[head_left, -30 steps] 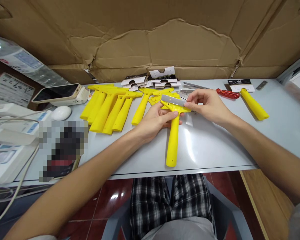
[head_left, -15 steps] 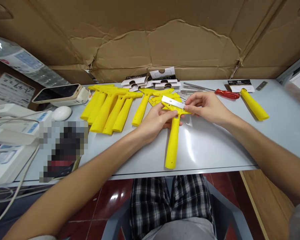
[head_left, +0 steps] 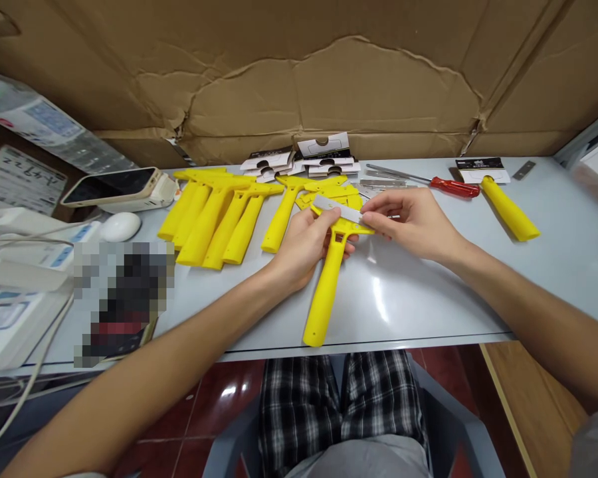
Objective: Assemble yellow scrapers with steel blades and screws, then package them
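A yellow scraper handle (head_left: 325,289) is gripped at its head by my left hand (head_left: 306,242), its long grip slanting down toward the table's front edge. Across the head lies a flat metal blade (head_left: 346,210), with my left thumb pressing on its top. My right hand (head_left: 409,222) pinches the blade's right end between thumb and fingertips. Just behind the hands are loose yellow plastic pieces (head_left: 336,194), partly covered. Several more metal blades (head_left: 383,184) lie behind my right hand.
Several yellow scraper handles (head_left: 197,229) lie to the left. Folded cards (head_left: 323,149) rest against the cardboard. A red screwdriver (head_left: 453,187), another yellow handle (head_left: 512,209) and a single blade (head_left: 524,170) are at right. A phone (head_left: 114,186) and a white mouse (head_left: 120,227) sit left.
The held handle has swung so its lower end moved left and toward me. My left thumb has shifted up onto the blade. My right hand still holds the blade's right end.
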Action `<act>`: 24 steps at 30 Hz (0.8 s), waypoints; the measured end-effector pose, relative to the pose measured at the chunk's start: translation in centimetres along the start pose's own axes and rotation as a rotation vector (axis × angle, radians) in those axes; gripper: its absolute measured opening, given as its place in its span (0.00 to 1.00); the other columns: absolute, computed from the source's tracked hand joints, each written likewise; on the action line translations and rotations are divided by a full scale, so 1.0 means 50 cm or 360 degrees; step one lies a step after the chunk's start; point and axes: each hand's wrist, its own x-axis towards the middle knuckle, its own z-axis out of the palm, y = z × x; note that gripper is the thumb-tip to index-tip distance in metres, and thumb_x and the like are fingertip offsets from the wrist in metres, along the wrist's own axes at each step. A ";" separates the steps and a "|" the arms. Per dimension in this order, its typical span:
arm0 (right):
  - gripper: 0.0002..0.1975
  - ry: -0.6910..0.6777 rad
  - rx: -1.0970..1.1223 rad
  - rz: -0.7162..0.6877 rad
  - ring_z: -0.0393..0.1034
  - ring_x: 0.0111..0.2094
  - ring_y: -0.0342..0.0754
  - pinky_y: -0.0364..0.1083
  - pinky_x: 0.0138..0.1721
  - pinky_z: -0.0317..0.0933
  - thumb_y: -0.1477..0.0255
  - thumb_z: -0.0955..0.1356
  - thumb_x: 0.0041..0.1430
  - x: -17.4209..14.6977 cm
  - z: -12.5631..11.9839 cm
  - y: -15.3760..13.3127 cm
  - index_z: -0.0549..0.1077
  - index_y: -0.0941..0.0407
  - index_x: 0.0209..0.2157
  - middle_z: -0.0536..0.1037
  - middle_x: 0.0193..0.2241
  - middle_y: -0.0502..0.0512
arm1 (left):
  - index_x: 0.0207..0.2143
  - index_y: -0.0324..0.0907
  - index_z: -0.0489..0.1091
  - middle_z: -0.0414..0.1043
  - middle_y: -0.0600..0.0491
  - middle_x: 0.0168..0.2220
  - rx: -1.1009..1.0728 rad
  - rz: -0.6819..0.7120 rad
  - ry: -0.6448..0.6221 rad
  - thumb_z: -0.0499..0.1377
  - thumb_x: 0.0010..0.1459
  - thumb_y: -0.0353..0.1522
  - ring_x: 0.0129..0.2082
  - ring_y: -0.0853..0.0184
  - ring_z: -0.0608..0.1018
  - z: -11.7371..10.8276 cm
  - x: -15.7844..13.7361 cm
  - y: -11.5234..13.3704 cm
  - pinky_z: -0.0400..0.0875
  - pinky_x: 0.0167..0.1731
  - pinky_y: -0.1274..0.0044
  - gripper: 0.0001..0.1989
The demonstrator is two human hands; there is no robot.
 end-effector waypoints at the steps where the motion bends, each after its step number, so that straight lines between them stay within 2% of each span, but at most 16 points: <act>1: 0.23 0.0001 0.0025 0.0043 0.71 0.29 0.36 0.37 0.31 0.65 0.59 0.75 0.63 0.000 0.000 -0.002 0.78 0.66 0.48 0.78 0.33 0.58 | 0.40 0.39 0.74 0.81 0.49 0.28 -0.0002 0.0003 0.0007 0.62 0.69 0.38 0.21 0.67 0.80 0.000 0.000 0.000 0.78 0.24 0.76 0.10; 3: 0.22 -0.0011 0.0098 0.0167 0.72 0.27 0.38 0.38 0.28 0.64 0.63 0.71 0.68 0.001 -0.001 -0.006 0.76 0.65 0.55 0.77 0.31 0.56 | 0.40 0.39 0.74 0.82 0.49 0.29 -0.0003 0.0014 0.0004 0.62 0.69 0.37 0.21 0.67 0.80 -0.001 0.002 0.000 0.78 0.24 0.76 0.10; 5: 0.22 -0.0051 0.0179 0.0272 0.74 0.28 0.41 0.39 0.27 0.66 0.67 0.70 0.68 0.003 -0.003 -0.007 0.72 0.63 0.58 0.76 0.29 0.55 | 0.40 0.39 0.75 0.82 0.49 0.29 0.0000 0.0021 -0.0010 0.62 0.69 0.37 0.22 0.68 0.80 -0.002 0.003 -0.001 0.77 0.24 0.77 0.10; 9: 0.22 -0.0109 0.0344 0.0331 0.75 0.29 0.43 0.40 0.27 0.66 0.68 0.74 0.62 0.004 -0.006 -0.002 0.72 0.62 0.54 0.77 0.29 0.56 | 0.40 0.39 0.75 0.82 0.50 0.29 0.0010 0.0028 -0.0005 0.64 0.66 0.38 0.22 0.67 0.80 -0.003 0.005 -0.004 0.76 0.23 0.76 0.10; 13: 0.34 -0.0147 0.0518 0.0388 0.76 0.31 0.44 0.41 0.27 0.67 0.61 0.83 0.49 0.005 -0.003 0.003 0.72 0.62 0.52 0.79 0.34 0.59 | 0.40 0.40 0.75 0.82 0.50 0.29 0.0017 0.0080 -0.0002 0.66 0.63 0.39 0.23 0.66 0.81 -0.004 0.007 -0.007 0.77 0.25 0.75 0.11; 15: 0.35 -0.0186 0.0602 0.0458 0.77 0.32 0.45 0.42 0.27 0.68 0.61 0.83 0.48 0.005 0.000 0.002 0.71 0.62 0.51 0.80 0.37 0.61 | 0.42 0.40 0.75 0.83 0.49 0.30 0.0024 0.0092 0.0018 0.66 0.62 0.39 0.26 0.64 0.82 -0.004 0.007 -0.008 0.78 0.26 0.75 0.12; 19: 0.31 -0.0156 0.0713 0.0529 0.78 0.33 0.45 0.42 0.27 0.69 0.66 0.81 0.52 0.006 0.005 -0.003 0.69 0.62 0.53 0.80 0.39 0.62 | 0.44 0.41 0.75 0.85 0.48 0.34 0.0016 0.0101 0.0036 0.68 0.61 0.40 0.33 0.60 0.86 -0.004 0.008 -0.009 0.81 0.30 0.73 0.14; 24: 0.24 -0.0057 0.0689 0.0493 0.76 0.31 0.42 0.41 0.31 0.72 0.70 0.78 0.54 0.006 0.007 0.000 0.69 0.63 0.47 0.79 0.36 0.60 | 0.46 0.41 0.75 0.86 0.46 0.39 0.0009 0.0078 -0.0016 0.68 0.61 0.40 0.36 0.59 0.87 -0.006 0.008 -0.010 0.82 0.31 0.72 0.16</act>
